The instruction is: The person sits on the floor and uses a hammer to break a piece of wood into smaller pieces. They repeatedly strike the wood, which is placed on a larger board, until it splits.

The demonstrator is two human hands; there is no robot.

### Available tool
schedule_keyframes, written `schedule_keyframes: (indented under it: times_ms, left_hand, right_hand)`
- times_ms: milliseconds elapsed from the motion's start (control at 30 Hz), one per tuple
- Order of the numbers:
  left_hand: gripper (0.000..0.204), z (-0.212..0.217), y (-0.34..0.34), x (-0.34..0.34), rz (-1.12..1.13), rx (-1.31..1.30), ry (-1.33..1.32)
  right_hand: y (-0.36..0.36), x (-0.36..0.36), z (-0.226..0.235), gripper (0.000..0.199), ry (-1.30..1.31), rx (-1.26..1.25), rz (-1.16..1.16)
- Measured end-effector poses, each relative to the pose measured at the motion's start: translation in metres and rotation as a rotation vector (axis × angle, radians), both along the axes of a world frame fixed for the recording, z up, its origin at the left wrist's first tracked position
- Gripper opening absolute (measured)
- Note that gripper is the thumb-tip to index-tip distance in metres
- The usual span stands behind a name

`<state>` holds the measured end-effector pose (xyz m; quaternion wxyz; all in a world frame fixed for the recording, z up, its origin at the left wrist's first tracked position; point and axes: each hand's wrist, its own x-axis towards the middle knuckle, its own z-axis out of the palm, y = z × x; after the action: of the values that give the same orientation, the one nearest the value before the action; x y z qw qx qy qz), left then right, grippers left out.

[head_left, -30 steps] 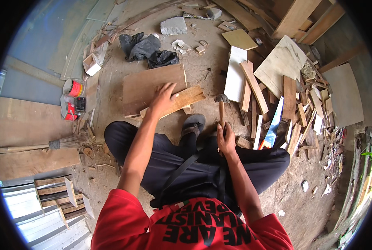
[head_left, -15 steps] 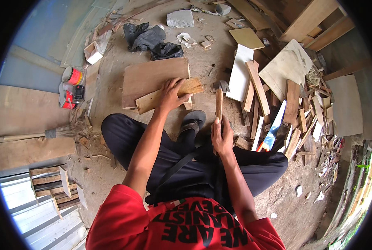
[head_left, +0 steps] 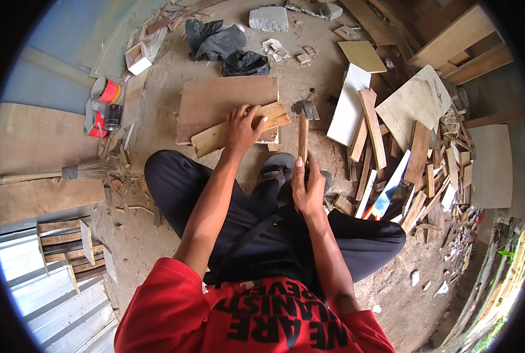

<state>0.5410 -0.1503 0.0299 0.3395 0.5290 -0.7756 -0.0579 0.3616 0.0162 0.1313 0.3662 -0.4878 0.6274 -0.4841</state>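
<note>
Scrap-wood pile (head_left: pixel 418 153): right of frame, jumbled. Flat brown board (head_left: pixel 215 97): upper centre, broad, plain-faced. Plank (head_left: pixel 212 139): upper centre, lying slantwise across the board's lower part; narrow, yellowish-brown, streaky grain. Could skid if pressure is light or a knock lands off-centre. Hammer (head_left: pixel 302 138): centre, wooden handle, dark metal head just right of the board; a stray swing could catch the left hand (head_left: pixel 242 126). Left fingers partly spread on top of plank, can't tell how firmly they grip. Right hand (head_left: pixel 308 185), below centre: fingers wrapped round hammer handle.
</note>
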Motion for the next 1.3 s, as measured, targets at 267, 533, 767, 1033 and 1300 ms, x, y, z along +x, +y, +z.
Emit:
schedule_keyframes:
  times_ms: [267, 533, 767, 1033, 1300]
  left_hand:
    - [0.041, 0.01, 0.014, 0.001, 0.108, 0.031, -0.128]
    - [0.041, -0.001, 0.011, 0.001, 0.107, -0.058, -0.089]
    - [0.042, -0.002, 0.007, 0.002, 0.1, -0.082, -0.082]
    - [0.043, -0.006, 0.006, 0.003, 0.088, -0.05, -0.077]
    - [0.039, 0.0, 0.006, 0.007, -0.065, -0.032, -0.082]
  right_hand:
    - [-0.016, 0.009, -0.024, 0.04, 0.22, 0.05, 0.082]
    - [-0.008, 0.021, 0.009, 0.043, 0.167, -0.069, 0.079]
    - [-0.004, 0.022, -0.033, 0.039, 0.104, 0.184, -0.001]
    - [-0.012, 0.013, -0.037, 0.04, 0.262, 0.218, 0.071]
    - [-0.035, 0.009, -0.015, 0.039, 0.137, 0.043, 0.023]
